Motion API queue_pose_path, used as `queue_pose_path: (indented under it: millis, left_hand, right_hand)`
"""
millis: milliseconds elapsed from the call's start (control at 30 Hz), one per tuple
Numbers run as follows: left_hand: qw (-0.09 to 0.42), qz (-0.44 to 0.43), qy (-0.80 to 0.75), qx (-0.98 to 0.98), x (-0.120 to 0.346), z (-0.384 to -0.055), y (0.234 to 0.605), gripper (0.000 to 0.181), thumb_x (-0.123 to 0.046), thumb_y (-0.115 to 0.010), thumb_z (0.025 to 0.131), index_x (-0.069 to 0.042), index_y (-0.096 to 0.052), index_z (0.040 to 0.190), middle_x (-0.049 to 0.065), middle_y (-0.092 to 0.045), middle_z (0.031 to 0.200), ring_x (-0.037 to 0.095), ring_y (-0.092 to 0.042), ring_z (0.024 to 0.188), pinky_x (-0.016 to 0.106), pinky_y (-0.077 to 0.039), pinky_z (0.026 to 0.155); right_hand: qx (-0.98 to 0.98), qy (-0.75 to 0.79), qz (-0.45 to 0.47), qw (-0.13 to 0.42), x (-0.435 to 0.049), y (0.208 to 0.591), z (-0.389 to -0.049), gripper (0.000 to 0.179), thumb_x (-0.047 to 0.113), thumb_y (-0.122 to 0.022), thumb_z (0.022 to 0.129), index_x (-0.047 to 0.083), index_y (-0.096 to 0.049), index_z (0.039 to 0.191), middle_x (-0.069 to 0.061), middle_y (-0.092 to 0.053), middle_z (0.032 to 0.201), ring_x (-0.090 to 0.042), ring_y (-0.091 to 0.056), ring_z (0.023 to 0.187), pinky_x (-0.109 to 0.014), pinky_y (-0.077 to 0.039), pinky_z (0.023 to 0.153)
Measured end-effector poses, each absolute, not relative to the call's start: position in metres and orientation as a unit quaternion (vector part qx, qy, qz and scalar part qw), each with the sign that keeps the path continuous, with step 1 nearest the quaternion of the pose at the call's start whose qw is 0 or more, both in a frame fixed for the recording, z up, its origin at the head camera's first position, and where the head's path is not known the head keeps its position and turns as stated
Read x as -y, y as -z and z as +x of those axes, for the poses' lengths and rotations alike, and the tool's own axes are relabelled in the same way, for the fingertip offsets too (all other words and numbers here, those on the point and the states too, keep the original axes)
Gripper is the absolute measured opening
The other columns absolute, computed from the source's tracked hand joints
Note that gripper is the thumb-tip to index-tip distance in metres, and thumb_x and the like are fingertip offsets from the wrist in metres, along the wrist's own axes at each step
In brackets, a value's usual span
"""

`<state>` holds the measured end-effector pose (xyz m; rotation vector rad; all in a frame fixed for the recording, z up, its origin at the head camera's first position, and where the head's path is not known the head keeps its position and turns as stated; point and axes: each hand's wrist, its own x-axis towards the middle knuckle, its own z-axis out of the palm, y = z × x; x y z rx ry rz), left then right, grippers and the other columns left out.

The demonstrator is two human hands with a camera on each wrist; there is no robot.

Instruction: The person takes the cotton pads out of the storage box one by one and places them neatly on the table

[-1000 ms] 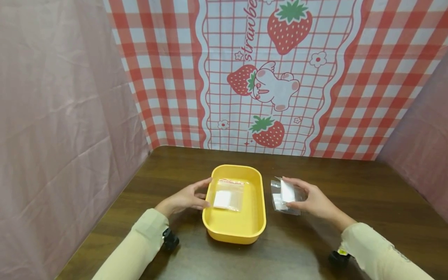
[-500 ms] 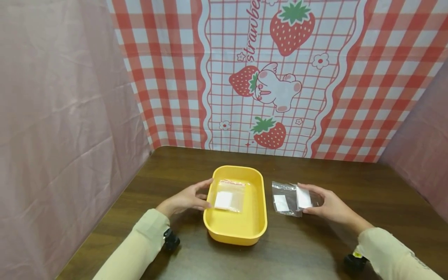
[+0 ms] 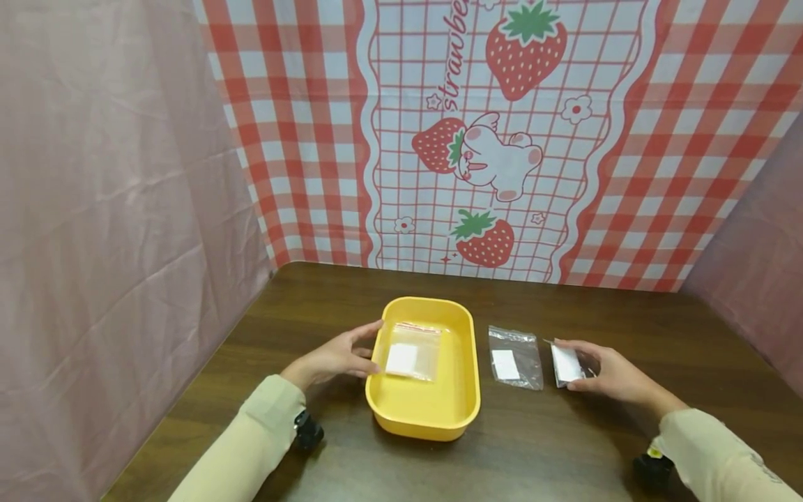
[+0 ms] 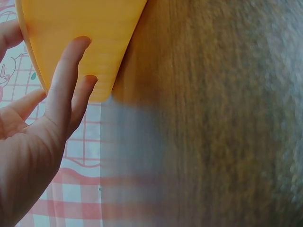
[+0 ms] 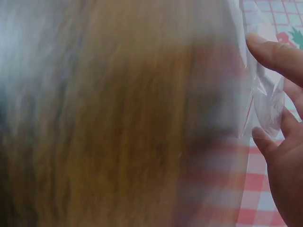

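Here, my right hand (image 3: 615, 374): thumb and fingers pinching the held bag (image 3: 567, 364), clear with a white panel; whether it touches the desk (image 3: 502, 453), I cannot tell.
My left hand (image 3: 335, 359): spread, fingers mostly straight, touching the yellow tray (image 3: 419, 406).
Inner bag (image 3: 403, 359): inside the tray.
Loose bag (image 3: 505, 364): flat on the desk, between tray and held bag, touching neither.

Left sleeve (image 3: 245, 434), at seven o'clock: cream. Right sleeve (image 3: 709, 446), at four: cream, faint grey marking (image 3: 756, 460). Left camera (image 3: 309, 432): black. Right camera (image 3: 652, 474): black, yellow patch (image 3: 654, 450) at twelve.
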<state>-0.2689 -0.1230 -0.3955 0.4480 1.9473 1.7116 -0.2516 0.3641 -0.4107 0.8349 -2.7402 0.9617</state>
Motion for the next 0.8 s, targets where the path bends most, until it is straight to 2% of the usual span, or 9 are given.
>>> queue_pose_path:
  millis: [133,400,700,800]
  left_hand:
    - [0.256,0.172,-0.635,-0.709,0.123,-0.269,0.396,0.085,0.006,-0.066,0.081,-0.010,-0.017,0.150,0.020,-0.020,0.148,0.035,-0.051,0.114,0.040,-0.053,0.080]
    - [0.255,0.178,-0.641,-0.701,0.124,-0.268,0.396,0.084,0.008,-0.065,0.081,-0.009,-0.018,0.149,0.021,-0.021,0.147,0.035,-0.050,0.114,0.040,-0.053,0.080]
    - [0.254,0.176,-0.633,-0.710,0.124,-0.268,0.395,0.085,0.006,-0.066,0.081,-0.010,-0.018,0.149,0.020,-0.020,0.148,0.036,-0.049,0.115,0.039,-0.053,0.080]
    - [0.254,0.175,-0.631,-0.711,0.124,-0.269,0.395,0.085,0.006,-0.066,0.081,-0.010,-0.018,0.149,0.019,-0.019,0.148,0.035,-0.049,0.115,0.039,-0.054,0.080]
  right_hand:
    - [0.919,-0.291,0.264,0.038,-0.372,0.412,-0.252,0.067,0.025,-0.082,0.069,0.003,-0.055,0.127,-0.021,-0.056,0.122,-0.017,-0.053,0.102,-0.020,-0.046,0.075]
    - [0.910,-0.325,0.257,-0.031,-0.378,0.417,-0.258,0.074,0.028,-0.079,0.072,-0.003,-0.048,0.132,-0.028,-0.048,0.127,-0.009,-0.049,0.093,-0.021,-0.045,0.069]
    - [0.908,-0.290,0.300,-0.039,-0.381,0.417,-0.264,0.072,0.033,-0.078,0.072,-0.002,-0.051,0.129,-0.029,-0.047,0.129,-0.002,-0.044,0.109,-0.019,-0.044,0.076]
    - [0.912,-0.276,0.299,-0.044,-0.382,0.417,-0.266,0.074,0.036,-0.078,0.072,0.000,-0.051,0.130,-0.028,-0.047,0.130,-0.007,-0.045,0.111,-0.019,-0.043,0.076]
